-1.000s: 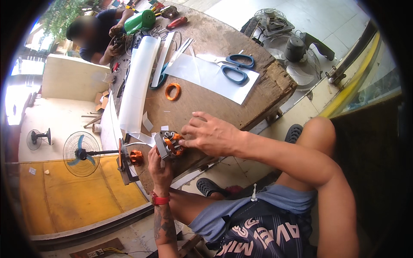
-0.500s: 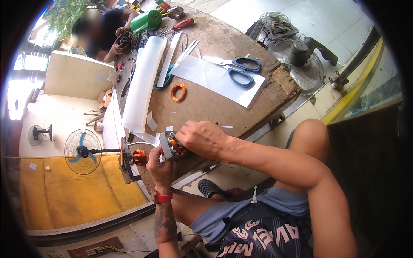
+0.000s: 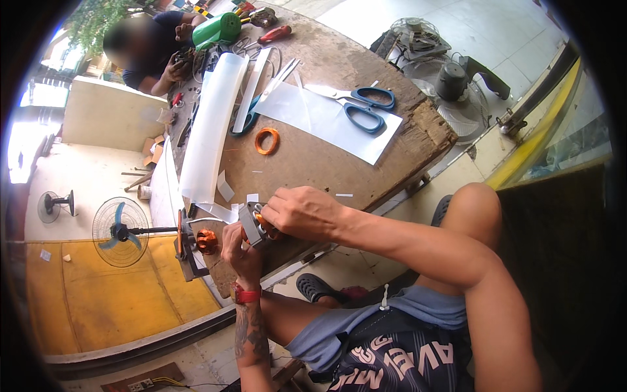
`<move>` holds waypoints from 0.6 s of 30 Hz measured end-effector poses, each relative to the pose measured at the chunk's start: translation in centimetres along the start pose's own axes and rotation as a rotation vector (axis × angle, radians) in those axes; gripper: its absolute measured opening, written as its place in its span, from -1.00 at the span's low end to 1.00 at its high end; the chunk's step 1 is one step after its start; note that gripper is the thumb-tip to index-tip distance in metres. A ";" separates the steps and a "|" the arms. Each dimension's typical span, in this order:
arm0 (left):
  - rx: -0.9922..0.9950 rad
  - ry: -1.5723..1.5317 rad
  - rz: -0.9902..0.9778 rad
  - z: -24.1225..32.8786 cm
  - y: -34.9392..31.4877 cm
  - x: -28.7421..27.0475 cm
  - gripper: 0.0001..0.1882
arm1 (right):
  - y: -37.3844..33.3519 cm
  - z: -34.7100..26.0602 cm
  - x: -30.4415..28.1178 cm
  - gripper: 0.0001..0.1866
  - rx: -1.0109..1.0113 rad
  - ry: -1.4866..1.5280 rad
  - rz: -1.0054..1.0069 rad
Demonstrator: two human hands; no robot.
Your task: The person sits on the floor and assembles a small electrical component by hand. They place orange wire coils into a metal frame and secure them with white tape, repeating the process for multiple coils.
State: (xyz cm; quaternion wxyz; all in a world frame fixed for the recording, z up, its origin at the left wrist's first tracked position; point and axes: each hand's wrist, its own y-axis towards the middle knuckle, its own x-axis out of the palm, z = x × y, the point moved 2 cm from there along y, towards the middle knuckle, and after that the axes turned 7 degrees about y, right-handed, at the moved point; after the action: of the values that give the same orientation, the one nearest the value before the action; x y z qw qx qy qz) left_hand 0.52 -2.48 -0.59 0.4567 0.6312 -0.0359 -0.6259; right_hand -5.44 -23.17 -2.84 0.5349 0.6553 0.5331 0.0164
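A grey motor stator (image 3: 253,223) is held above the near edge of the workbench, orange copper wire showing on its right side. My left hand (image 3: 240,253) is closed around the stator's lower left side. My right hand (image 3: 304,210) reaches across from the right, its fingers bent and pressed to the copper winding, which they partly cover. Left of my hands lies a wound orange copper piece (image 3: 207,241). Farther up the bench is a loose ring of copper wire (image 3: 266,141). Small white sheet scraps (image 3: 226,185) lie just beyond the stator.
Translucent rolled sheet (image 3: 212,130), flat sheet (image 3: 313,121) and two scissors, one being the blue-handled scissors (image 3: 366,111), cover the bench (image 3: 313,176). A co-worker's hands (image 3: 176,65) work at the far left near a green tool (image 3: 219,29). Fans stand left and right, including a blue-bladed fan (image 3: 121,230).
The stator has tilted slightly in my hands, and my right hand has shifted a little left and down. One of the co-worker's hands has lifted away from the work there.
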 end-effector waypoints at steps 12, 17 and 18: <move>-0.335 -0.464 -0.213 -1.8 -0.6 0.0 -0.67 | 0.0 -0.3 0.3 -0.91 -0.128 -0.073 -0.010; -0.321 -0.437 -0.153 -1.1 -0.1 0.3 -0.68 | 0.0 -0.5 0.4 -0.90 -0.137 -0.019 -0.013; -0.306 -0.410 -0.150 -1.0 -0.1 0.1 -0.67 | 0.0 -0.6 0.4 -0.90 -0.127 0.007 0.006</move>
State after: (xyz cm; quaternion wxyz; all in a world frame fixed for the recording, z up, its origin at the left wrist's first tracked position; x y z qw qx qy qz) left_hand 1.32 -1.93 -0.90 0.4822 0.4158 0.0143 -0.7710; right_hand -5.61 -22.46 -2.75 0.5735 0.6216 0.5308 0.0542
